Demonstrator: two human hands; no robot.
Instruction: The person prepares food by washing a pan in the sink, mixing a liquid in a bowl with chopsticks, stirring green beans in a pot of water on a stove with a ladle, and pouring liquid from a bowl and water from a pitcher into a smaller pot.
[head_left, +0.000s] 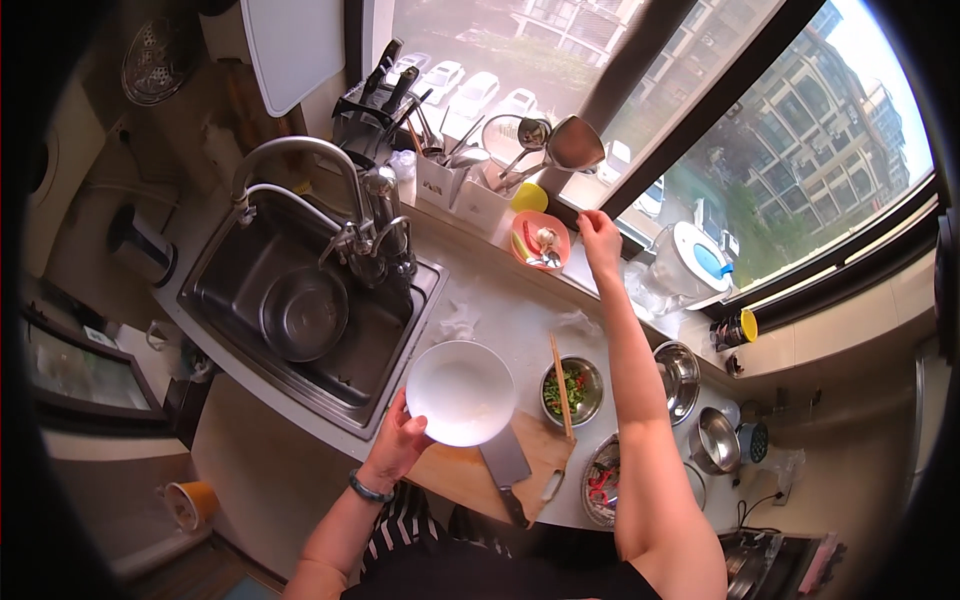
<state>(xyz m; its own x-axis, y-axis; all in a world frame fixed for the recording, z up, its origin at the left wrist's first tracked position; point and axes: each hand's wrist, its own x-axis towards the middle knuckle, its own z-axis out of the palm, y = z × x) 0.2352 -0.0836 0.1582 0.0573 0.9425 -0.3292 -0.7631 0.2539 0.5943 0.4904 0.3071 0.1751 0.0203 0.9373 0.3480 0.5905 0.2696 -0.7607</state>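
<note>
A white bowl (460, 393) is held by its rim in my left hand (405, 439), above the counter and the sink's near right corner. My right hand (600, 238) is stretched out to the window sill, just right of a pink bowl (540, 241) that holds garlic and other small items. Its fingers are bent together; whether anything small is between them I cannot tell. Below the white bowl lies a wooden cutting board (442, 476) with a cleaver (508, 461) on it. Chopsticks (561, 382) rest across a steel bowl (592, 394) of chopped green and red vegetables.
A steel sink (379, 390) with a metal basin (304, 315) inside is at left, under a curved faucet (300, 142). Utensil holders (465, 196) and a knife block (360, 124) line the sill. A basket (592, 502) with red peppers and several steel bowls (679, 381) stand right.
</note>
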